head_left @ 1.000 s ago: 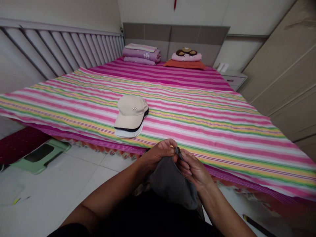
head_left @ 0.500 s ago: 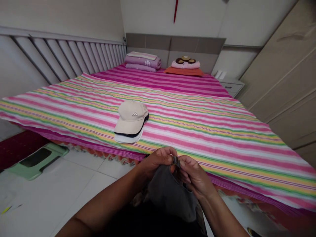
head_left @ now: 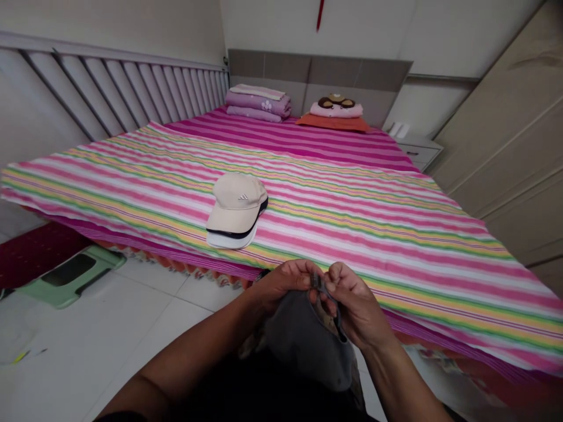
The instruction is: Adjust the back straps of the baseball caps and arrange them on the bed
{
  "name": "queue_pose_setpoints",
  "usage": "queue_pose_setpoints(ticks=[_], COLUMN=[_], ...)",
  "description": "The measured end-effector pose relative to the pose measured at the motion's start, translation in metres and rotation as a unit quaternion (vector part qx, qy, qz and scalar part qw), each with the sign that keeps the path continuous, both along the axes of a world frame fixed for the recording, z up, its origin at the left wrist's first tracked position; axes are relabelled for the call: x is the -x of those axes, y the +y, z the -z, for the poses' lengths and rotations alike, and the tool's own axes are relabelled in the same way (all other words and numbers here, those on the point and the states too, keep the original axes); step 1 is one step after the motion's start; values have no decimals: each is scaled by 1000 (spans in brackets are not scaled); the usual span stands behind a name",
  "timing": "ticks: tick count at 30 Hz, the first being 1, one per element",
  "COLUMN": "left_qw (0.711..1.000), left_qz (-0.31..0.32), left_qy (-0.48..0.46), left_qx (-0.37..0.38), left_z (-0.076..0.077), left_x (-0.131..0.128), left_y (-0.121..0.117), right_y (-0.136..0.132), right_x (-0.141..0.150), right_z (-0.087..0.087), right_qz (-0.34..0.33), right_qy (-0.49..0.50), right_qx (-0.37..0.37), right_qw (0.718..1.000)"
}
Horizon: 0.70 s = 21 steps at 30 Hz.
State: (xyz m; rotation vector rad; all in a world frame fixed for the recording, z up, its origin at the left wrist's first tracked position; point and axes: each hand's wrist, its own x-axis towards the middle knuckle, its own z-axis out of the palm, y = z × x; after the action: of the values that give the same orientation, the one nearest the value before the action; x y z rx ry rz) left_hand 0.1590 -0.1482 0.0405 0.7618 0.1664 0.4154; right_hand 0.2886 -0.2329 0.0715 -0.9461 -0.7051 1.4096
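Low in front of me, just off the bed's near edge, hangs a dark grey cap (head_left: pixel 303 334) with its back strap uppermost. My left hand (head_left: pixel 290 278) pinches the strap at its small buckle. Close beside it, my right hand (head_left: pixel 352 299) grips the strap's other side between thumb and fingers. An opening shows below the strap, and the cap's lower part blends into dark clothing. On the bed ahead lies a stack of caps: a beige cap (head_left: pixel 237 196) with a three-stripe mark on top, a black brim under it, and a white brim (head_left: pixel 233 241) lowest.
A striped sheet (head_left: pixel 373 228) covers the bed. Folded purple bedding (head_left: pixel 259 105) and an orange pillow (head_left: pixel 332 121) sit by the headboard (head_left: pixel 285 70). A green stool (head_left: pixel 74 278) stands on the tiled floor at left. A white nightstand (head_left: pixel 420 149) is at far right.
My right hand has shifted slightly right from the buckle, its fingers raised more. The opening under the strap shows wider. The view has tilted down a little.
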Motion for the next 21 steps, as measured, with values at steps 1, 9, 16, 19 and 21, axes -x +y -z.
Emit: queue_pose_setpoints(ticks=[1, 9, 16, 19, 21], left_qw=[1000, 1000, 1000, 1000, 1000], left_qz=[1, -12, 17, 15, 12], left_qy=[2, 0, -5, -6, -4], left_qx=[-3, 17, 6, 12, 19], left_z=[0, -3, 0, -2, -4], left_x=[0, 4, 1, 1, 1], left_y=[0, 2, -1, -1, 0], right_y=[0, -4, -3, -2, -2], right_x=[-1, -9, -3, -3, -5], right_z=[-1, 11, 8, 7, 8], right_qz=[1, -40, -23, -20, -11], right_qy=[-13, -105, -66, -66, -74], right_qx=[-3, 30, 12, 15, 23], right_qw=[1000, 993, 998, 997, 997])
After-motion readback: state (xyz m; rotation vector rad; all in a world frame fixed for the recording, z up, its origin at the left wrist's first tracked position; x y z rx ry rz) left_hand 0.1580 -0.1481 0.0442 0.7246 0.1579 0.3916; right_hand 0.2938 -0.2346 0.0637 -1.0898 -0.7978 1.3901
